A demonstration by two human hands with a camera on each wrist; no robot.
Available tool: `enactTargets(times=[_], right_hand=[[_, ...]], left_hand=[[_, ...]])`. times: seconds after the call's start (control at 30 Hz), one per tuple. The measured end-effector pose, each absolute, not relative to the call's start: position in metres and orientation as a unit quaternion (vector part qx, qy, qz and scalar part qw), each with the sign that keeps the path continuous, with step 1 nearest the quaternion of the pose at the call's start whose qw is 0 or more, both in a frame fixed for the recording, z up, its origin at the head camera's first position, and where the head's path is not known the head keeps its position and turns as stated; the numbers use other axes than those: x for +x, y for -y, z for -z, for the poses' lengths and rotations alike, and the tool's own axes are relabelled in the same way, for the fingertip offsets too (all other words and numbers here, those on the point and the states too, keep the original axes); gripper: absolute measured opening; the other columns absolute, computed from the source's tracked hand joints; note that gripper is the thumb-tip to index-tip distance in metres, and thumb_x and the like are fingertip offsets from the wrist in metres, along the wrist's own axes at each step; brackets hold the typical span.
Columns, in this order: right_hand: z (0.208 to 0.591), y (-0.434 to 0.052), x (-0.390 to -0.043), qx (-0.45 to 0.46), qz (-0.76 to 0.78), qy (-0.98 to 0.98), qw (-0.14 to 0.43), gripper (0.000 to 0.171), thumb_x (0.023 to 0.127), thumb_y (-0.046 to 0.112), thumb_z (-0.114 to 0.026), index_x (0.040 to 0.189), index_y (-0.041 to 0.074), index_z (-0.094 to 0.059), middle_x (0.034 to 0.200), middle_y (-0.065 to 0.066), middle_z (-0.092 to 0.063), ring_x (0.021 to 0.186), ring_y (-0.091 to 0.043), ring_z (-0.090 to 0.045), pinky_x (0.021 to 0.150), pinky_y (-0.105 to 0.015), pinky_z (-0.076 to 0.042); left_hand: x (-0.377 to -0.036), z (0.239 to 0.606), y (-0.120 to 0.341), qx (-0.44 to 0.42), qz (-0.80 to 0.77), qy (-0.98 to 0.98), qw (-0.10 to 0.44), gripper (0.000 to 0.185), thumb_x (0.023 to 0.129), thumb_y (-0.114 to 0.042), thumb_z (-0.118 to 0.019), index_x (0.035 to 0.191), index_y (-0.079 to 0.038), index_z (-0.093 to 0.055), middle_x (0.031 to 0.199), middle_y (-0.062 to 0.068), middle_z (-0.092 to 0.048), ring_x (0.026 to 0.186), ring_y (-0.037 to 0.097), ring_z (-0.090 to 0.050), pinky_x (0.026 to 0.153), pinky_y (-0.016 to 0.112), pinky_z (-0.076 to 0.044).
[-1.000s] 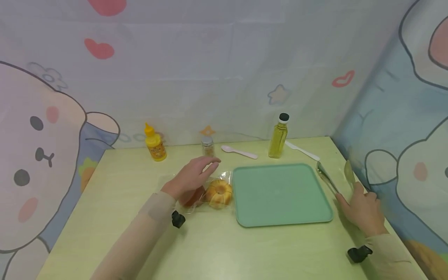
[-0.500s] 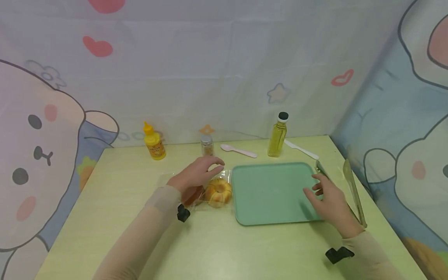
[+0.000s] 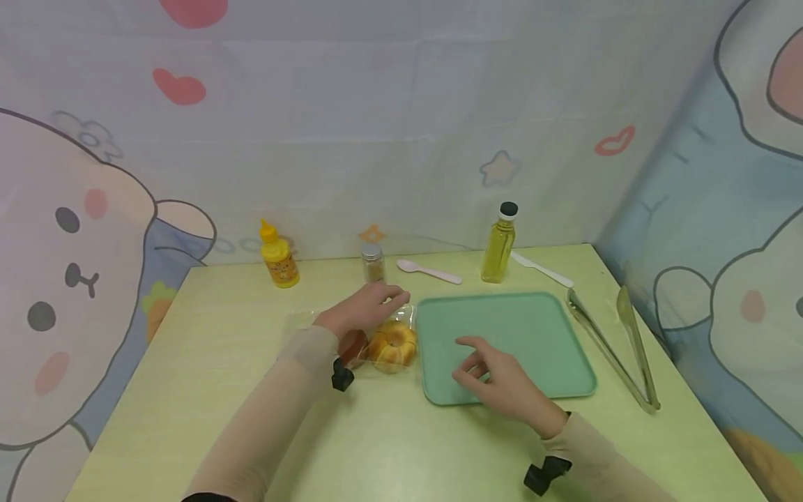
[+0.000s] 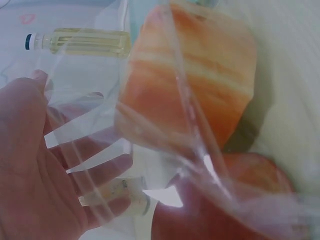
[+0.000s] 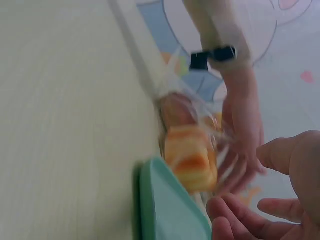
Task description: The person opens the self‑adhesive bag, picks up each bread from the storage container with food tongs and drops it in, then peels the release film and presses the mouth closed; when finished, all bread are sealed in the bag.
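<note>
A clear plastic bag [image 3: 406, 315] holds a golden, ridged round bun [image 3: 393, 346] and a reddish-brown bread roll [image 3: 353, 349]. My left hand [image 3: 366, 308] is over the bag's far side, its fingers extended. In the left wrist view those fingers are spread beside the bun [image 4: 185, 85], with film in front of them; whether they touch it I cannot tell. Over the left half of a green tray [image 3: 533, 348] hovers my right hand [image 3: 498, 381], fingers loosely bent, with nothing in them. The right wrist view has its thumb and fingertips apart, facing the bagged bun [image 5: 187, 155].
Metal tongs [image 3: 599, 337] lie spread right of the tray. Along the back stand a yellow squeeze bottle [image 3: 280, 263], a small silver-lidded jar [image 3: 373, 263] and an oil bottle [image 3: 498, 247]. A pink spoon [image 3: 429, 271] and a white plastic utensil [image 3: 542, 269] lie between them and the tray.
My right hand has let go of the tongs and moved left across the tray towards the bag. The left hand has shifted slightly right over the bag.
</note>
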State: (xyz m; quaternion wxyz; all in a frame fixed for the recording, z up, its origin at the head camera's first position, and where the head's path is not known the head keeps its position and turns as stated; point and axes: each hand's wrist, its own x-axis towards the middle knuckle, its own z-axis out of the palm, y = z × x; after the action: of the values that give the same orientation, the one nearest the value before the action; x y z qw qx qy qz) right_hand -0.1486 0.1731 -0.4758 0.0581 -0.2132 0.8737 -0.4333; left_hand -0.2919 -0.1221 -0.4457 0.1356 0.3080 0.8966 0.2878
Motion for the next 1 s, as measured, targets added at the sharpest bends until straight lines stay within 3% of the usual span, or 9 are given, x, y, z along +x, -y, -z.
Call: enactTargets(times=[0.2,0.3,0.43,0.6,0.77,1.0], right_hand=[[0.476,-0.139,-0.144,-0.215,0.499,-0.829,0.132,0.067,0.106,0.033,-0.065,0.161,0.010,-0.034,0.122,-0.010,-0.070,0.095,-0.018,-0.072,0.075,-0.033,-0.059],[0.476,-0.126,-0.142,-0.197,0.546,-0.795,0.174,0.070,0.106,0.029,-0.065,0.163,0.009,-0.030,0.120,-0.012,-0.071,0.094,-0.025,-0.073,0.074,-0.036,-0.059],[0.476,-0.112,-0.141,-0.162,0.604,-0.745,0.231,0.076,0.106,0.026,-0.066,0.165,0.007,-0.022,0.118,-0.019,-0.073,0.092,-0.028,-0.074,0.072,-0.036,-0.061],[0.479,-0.098,-0.141,-0.129,0.640,-0.705,0.278,0.086,0.105,0.030,-0.067,0.168,0.007,-0.012,0.122,-0.020,-0.074,0.092,-0.022,-0.075,0.074,-0.035,-0.062],[0.485,-0.088,-0.143,-0.099,0.662,-0.683,0.294,0.092,0.104,0.028,-0.067,0.168,0.006,-0.005,0.126,-0.022,-0.072,0.091,-0.022,-0.076,0.074,-0.035,-0.062],[0.490,-0.081,-0.144,-0.084,0.679,-0.676,0.274,0.084,0.106,0.027,-0.065,0.166,0.003,-0.011,0.138,-0.026,-0.063,0.088,-0.021,-0.075,0.072,-0.032,-0.061]], left_hand=[[-0.294,0.455,0.117,0.290,-0.286,-0.900,0.155,0.043,0.111,-0.042,-0.052,0.136,-0.012,-0.068,0.139,0.005,-0.067,0.129,0.026,-0.062,0.111,0.047,-0.049],[-0.293,0.457,0.113,0.281,-0.282,-0.901,0.170,0.042,0.110,-0.041,-0.053,0.138,-0.013,-0.067,0.143,0.006,-0.065,0.130,0.028,-0.061,0.110,0.049,-0.049],[-0.293,0.459,0.109,0.252,-0.282,-0.905,0.195,0.055,0.113,-0.051,-0.039,0.147,-0.014,-0.062,0.150,0.006,-0.060,0.136,0.028,-0.058,0.116,0.050,-0.044],[-0.294,0.461,0.106,0.216,-0.294,-0.906,0.216,0.075,0.109,-0.068,-0.022,0.143,-0.018,-0.066,0.153,0.003,-0.058,0.137,0.027,-0.057,0.121,0.051,-0.038],[-0.294,0.461,0.104,0.210,-0.285,-0.907,0.229,0.073,0.108,-0.069,-0.027,0.142,-0.019,-0.068,0.154,0.001,-0.057,0.139,0.028,-0.056,0.121,0.054,-0.036],[-0.294,0.460,0.100,0.225,-0.254,-0.910,0.236,0.056,0.111,-0.051,-0.042,0.146,-0.013,-0.063,0.150,0.006,-0.060,0.139,0.028,-0.056,0.117,0.051,-0.043]])
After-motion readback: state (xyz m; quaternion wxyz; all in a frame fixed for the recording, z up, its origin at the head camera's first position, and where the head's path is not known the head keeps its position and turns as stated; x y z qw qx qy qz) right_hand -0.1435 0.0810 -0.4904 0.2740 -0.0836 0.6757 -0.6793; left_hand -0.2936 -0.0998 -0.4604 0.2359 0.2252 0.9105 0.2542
